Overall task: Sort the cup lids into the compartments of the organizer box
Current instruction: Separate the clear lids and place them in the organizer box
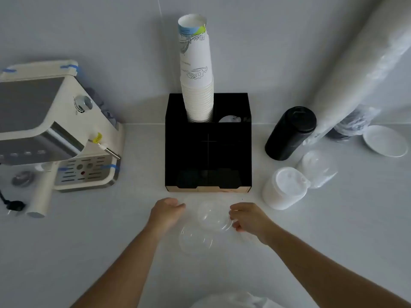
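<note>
A black organizer box (208, 152) stands in the middle of the white counter, with a tall stack of paper cups (196, 70) in its back left compartment and a white lid (230, 119) in the back right one. In front of the box lie two clear dome lids, one (212, 215) nearer the box and another (195, 240) closer to me. My right hand (249, 218) pinches the right rim of the nearer clear lid. My left hand (166, 211) hovers beside its left edge, fingers curled and holding nothing.
A stack of white lids (283, 188) and a sleeve of clear lids (318, 168) lie right of the box. A black lid stack (291, 133), a white saucer (384, 141) and wrapped cup sleeves (364, 70) sit further right. An espresso machine (55, 130) occupies the left.
</note>
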Demonstrator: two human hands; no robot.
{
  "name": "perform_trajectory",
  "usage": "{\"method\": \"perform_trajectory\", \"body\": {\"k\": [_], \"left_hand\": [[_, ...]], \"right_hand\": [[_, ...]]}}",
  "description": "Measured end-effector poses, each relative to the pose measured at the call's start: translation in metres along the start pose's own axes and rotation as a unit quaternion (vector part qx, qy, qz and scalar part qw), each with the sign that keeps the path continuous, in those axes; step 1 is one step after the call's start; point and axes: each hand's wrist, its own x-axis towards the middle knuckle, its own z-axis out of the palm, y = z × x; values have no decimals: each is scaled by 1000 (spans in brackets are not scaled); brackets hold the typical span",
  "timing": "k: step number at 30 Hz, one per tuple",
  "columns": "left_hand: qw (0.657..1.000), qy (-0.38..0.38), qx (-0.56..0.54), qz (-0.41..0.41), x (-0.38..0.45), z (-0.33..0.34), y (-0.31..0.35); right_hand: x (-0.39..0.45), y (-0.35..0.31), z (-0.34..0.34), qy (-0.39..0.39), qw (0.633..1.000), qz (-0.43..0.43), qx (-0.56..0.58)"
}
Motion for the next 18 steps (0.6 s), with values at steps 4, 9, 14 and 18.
{"method": "perform_trajectory", "body": {"k": [4,9,14,18], "left_hand": [[1000,-20,-11,-13,4,5,8],[999,-30,26,-3,4,13,12],[998,-44,37,13,0,19,16],[996,-58,59,30,-4,22,21]], "right_hand": [[4,-3,-1,-20,999,26,27],[11,3,4,-13,997,51,58],[15,5,4,-24,992,62,108],[16,3,8,-28,989,64,131]]}}
